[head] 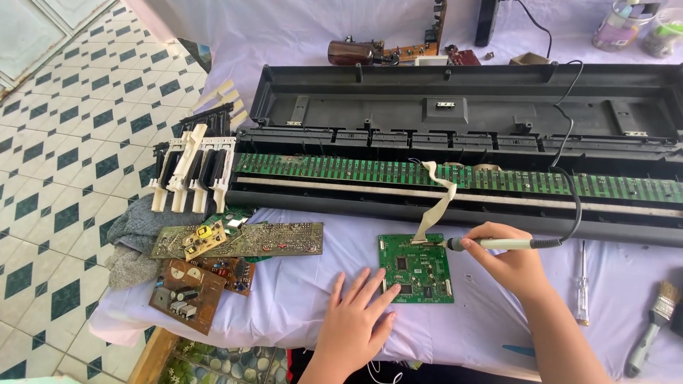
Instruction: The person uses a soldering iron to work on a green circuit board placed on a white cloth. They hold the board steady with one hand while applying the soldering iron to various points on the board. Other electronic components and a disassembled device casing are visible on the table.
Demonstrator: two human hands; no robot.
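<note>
The right hand (506, 264) comes in from the lower right, forearm angled up and to the left, and its fingers are curled around the pale handle of a soldering iron (498, 244), pinching it like a pen. The left hand (353, 323) rises from the bottom edge and lies palm down on the lilac cloth of the worktop (313, 291); its fingers are spread and flat, gripping nothing, with the fingertips touching the lower left edge of a small green circuit board (417, 268).

This square board lies flat on the cloth, just in front of the opened keyboard case (455, 114), between the two hands. A beige ribbon cable (437, 203) runs from the long green key contact strip (455, 174) down to the board's top edge.

The soldering iron lies nearly level, its long axis running left to right. Its tip points left and meets the board's upper right edge, close to where the ribbon cable joins; the exact contact spot is too small to make out. Its black cord leaves the right end and curves up over the case.

Both forearms are cut off by the bottom edge. The right palm is hidden behind its own knuckles. At the far right, a brush (651, 327) is partly cut off, and a screwdriver (583, 281) lies beside the right forearm.
</note>
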